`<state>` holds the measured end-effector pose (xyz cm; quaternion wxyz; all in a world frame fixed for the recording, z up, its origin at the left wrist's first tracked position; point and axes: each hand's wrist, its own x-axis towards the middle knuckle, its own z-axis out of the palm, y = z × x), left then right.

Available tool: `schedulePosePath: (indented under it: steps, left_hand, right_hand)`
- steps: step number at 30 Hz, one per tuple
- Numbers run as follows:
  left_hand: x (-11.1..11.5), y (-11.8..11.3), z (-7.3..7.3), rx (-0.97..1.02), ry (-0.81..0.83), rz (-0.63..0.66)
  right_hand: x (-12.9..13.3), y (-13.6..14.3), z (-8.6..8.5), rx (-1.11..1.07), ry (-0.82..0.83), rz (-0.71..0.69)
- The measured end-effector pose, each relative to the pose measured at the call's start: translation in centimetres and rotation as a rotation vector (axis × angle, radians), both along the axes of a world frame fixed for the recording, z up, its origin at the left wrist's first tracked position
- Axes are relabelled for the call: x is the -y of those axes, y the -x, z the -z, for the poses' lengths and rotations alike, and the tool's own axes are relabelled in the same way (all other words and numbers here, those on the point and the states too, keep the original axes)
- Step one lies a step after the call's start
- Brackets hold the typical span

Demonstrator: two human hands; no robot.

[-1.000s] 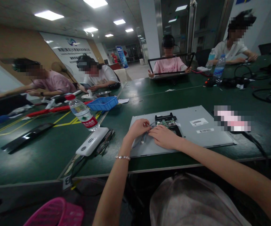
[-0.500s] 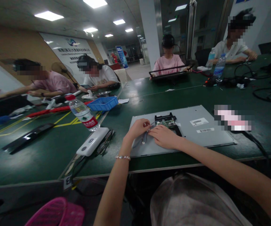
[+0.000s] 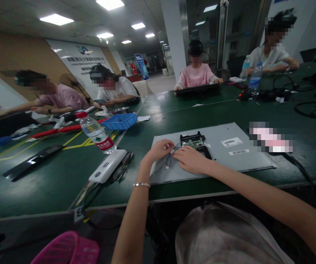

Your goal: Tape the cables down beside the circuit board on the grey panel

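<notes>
A flat grey metal panel (image 3: 218,157) with white labels lies on the green table in front of me. Near its middle sits a green circuit board (image 3: 193,143) in a black frame. Grey cables (image 3: 167,161) run from beside the board over the panel's left part. My left hand (image 3: 162,149) has its fingers curled at the cables, left of the board; what lies between its fingertips is too small to make out. My right hand (image 3: 192,160) rests over the panel just below the board, fingertips on the cables, its fingers close together.
Left of the panel are a white power bank (image 3: 108,165), glasses (image 3: 122,167), a water bottle (image 3: 97,134), a blue tray (image 3: 121,121) and a dark curved piece (image 3: 33,161). A blurred-out device (image 3: 270,138) lies right. Several people sit around the table.
My left hand has shifted slightly left and its fingers have loosened a little, with more cable showing between the hands. Across the table, a person has tilted a dark panel flatter.
</notes>
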<state>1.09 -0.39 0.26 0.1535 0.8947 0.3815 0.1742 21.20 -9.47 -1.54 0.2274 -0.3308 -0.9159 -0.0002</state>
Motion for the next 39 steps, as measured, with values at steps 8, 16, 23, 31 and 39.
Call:
schedulePosePath:
  steps: [8,16,23,31,39]
  left_hand:
    - [-0.24,-0.02,0.13,-0.008,0.031,-0.021]
    - [0.0,-0.1,0.27,0.006,0.024,-0.011]
    - [0.08,0.26,0.04,0.019,0.037,0.011]
    - [0.18,0.29,-0.1,-0.009,-0.002,0.033]
    - [0.23,0.09,-0.42,-0.053,-0.027,-0.011]
  right_hand:
    - [-0.05,0.18,0.21,0.004,0.014,0.024]
    - [-0.14,0.26,0.4,0.008,0.006,0.026]
    - [-0.11,0.15,0.31,0.007,0.001,0.021]
    - [-0.14,0.2,0.47,0.009,-0.019,0.018]
    - [-0.24,0.27,0.44,0.016,-0.019,0.02]
